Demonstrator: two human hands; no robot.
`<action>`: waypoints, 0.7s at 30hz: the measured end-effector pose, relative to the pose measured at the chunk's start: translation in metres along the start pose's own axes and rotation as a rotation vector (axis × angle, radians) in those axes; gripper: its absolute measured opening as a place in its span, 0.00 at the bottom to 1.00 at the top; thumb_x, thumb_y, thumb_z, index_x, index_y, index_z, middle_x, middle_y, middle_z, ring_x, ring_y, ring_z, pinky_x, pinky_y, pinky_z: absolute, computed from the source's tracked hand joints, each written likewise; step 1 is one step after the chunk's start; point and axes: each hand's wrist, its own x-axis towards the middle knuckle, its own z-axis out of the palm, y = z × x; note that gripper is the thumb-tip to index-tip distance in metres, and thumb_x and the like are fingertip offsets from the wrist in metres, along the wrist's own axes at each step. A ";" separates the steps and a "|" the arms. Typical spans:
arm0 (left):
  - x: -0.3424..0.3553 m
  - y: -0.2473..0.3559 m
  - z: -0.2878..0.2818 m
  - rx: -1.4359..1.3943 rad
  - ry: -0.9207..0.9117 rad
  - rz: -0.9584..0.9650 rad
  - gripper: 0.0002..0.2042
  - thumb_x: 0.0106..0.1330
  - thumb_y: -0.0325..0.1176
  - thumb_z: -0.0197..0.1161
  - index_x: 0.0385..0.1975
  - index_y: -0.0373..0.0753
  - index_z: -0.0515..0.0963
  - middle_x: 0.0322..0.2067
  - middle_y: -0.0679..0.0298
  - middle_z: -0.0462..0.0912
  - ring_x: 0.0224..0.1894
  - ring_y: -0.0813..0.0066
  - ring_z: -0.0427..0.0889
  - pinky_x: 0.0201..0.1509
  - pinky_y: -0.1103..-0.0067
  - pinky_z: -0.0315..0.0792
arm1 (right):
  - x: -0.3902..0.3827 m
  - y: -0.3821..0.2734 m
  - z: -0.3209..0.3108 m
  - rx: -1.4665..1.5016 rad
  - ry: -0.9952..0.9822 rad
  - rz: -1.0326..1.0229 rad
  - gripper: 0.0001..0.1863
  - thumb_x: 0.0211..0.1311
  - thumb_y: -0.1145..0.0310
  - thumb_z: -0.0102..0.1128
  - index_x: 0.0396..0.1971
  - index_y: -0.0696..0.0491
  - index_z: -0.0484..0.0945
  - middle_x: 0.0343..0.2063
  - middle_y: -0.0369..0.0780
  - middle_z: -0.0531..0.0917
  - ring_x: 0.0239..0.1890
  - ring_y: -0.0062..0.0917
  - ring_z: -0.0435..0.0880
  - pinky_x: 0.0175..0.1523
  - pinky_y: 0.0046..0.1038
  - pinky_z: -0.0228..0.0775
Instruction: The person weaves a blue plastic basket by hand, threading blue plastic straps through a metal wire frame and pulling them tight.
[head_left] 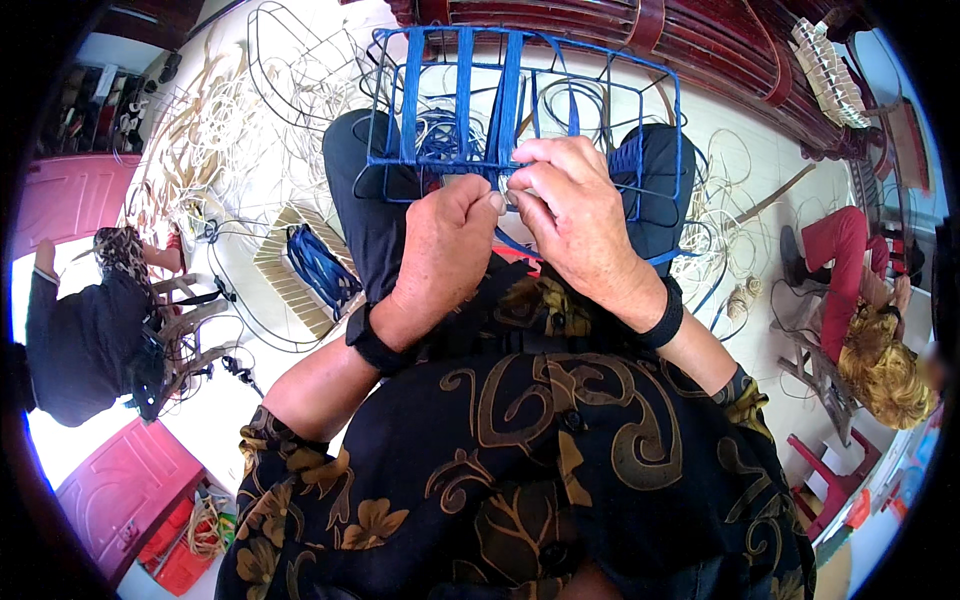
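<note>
The blue frame (pixel 450 163) is in front of the person's belly, and it looks as if it lies across the two dark knees (pixel 347 150). It is a box shape made of thin bars, with big gaps you can see through. It looks light but stiff, so it should not bend much. The best place to hold it is a bare bar near a corner, away from the wide blue bands (pixel 464 90).

The left hand (pixel 455 225) is mostly curled up, thumb close to the first finger. The right hand (pixel 575 195) is half open, with bent fingers and its thumb tip by the near bar. I can't tell what either one pinches — the tips hide it.

The bands look smooth, made of thin strips side by side. Loose strips like these are probably bendy and a bit slippery. Pale, curly strips (pixel 200 150) lie in a messy heap on the floor — thin and springy-looking.
</note>
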 end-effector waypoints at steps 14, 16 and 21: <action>-0.004 -0.018 0.003 -0.028 0.077 -0.068 0.09 0.67 0.28 0.59 0.26 0.31 0.70 0.21 0.51 0.69 0.22 0.65 0.69 0.30 0.70 0.67 | 0.007 0.001 -0.010 -0.003 -0.062 0.039 0.05 0.57 0.76 0.66 0.32 0.57 0.79 0.41 0.42 0.82 0.45 0.38 0.79 0.51 0.35 0.72; 0.000 -0.021 0.008 -0.028 0.102 -0.103 0.09 0.67 0.28 0.59 0.27 0.31 0.70 0.21 0.50 0.69 0.22 0.62 0.69 0.30 0.69 0.68 | 0.014 0.001 -0.013 0.010 -0.094 0.055 0.04 0.59 0.75 0.64 0.32 0.57 0.77 0.38 0.43 0.81 0.44 0.39 0.79 0.50 0.37 0.71; 0.007 -0.029 0.003 0.026 -0.006 0.018 0.08 0.68 0.29 0.58 0.29 0.32 0.72 0.22 0.48 0.71 0.24 0.55 0.72 0.32 0.67 0.69 | 0.021 -0.014 -0.020 0.114 -0.108 0.089 0.05 0.60 0.74 0.61 0.29 0.58 0.75 0.31 0.45 0.79 0.37 0.41 0.79 0.42 0.39 0.72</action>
